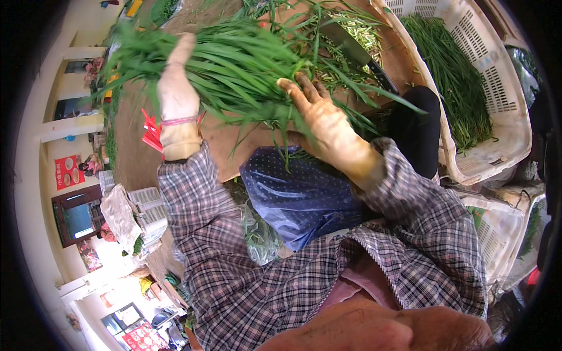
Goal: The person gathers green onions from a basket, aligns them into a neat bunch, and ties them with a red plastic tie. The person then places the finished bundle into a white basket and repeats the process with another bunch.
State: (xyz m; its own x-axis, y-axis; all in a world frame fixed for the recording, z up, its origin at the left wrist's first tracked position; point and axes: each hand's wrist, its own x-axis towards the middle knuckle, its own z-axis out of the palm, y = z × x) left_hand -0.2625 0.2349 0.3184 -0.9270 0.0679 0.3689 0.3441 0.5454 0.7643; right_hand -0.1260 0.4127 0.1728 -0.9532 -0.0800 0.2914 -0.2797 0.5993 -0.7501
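Note:
A loose bunch of long green garlic chives (237, 61) spans the space between my hands, its leaf tips blurred by motion. My left hand (179, 87), in a pale glove with a pink band at the wrist, grips the leafy side with its thumb on top; the other fingers are hidden beneath. My right hand (322, 114), in a yellowish, soiled glove, holds the stem end, with dark-stained fingertips. Red strips (152, 134) hang at my left wrist. Beyond the right hand a cleaver (347, 44) with a black handle lies among cut stem ends (366, 37) and stray leaves.
A brown board (224, 131) lies under the chives. At right stands a white plastic crate (500, 66) with more chives (448, 79); further crates (496, 232) sit below it. A blue dotted apron (294, 188) covers my lap. People sit along the far wall at left.

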